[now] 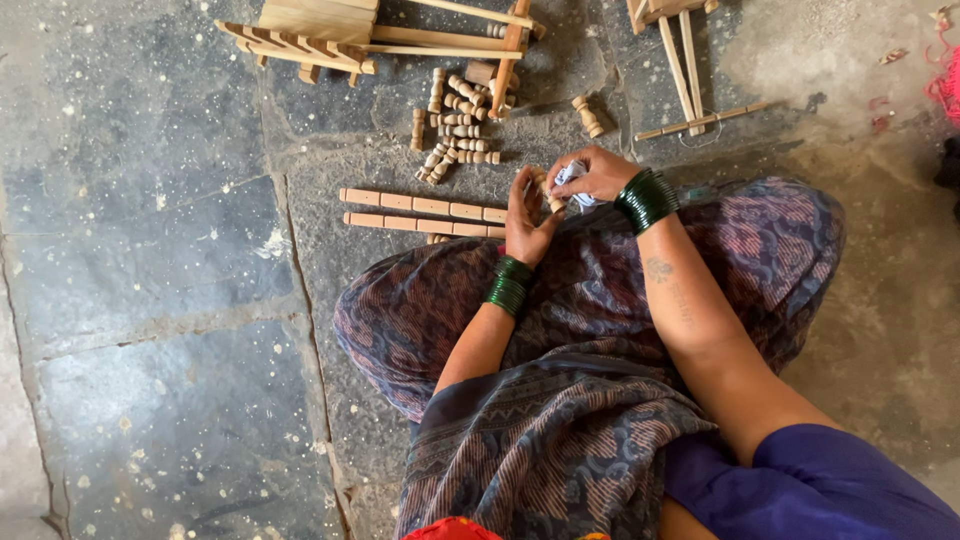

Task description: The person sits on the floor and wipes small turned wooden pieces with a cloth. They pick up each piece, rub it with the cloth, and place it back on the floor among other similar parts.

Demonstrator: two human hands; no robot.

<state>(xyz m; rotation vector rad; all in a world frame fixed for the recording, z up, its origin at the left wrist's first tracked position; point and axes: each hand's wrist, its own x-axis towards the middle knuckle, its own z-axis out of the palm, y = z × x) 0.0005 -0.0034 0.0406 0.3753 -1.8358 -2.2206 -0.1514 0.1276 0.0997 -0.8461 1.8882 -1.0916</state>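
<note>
I sit cross-legged on a stone floor. My left hand grips a small turned wooden peg, held upright above my knee. My right hand presses a crumpled whitish scrap, paper or cloth, against that peg. Green bangles ring both wrists. Just beyond my hands lie two long notched wooden strips, side by side on the floor.
A heap of several short turned pegs lies past the strips, with one stray peg to its right. Partly built wooden frames and thin sticks sit along the top edge. Pink thread lies at the far right.
</note>
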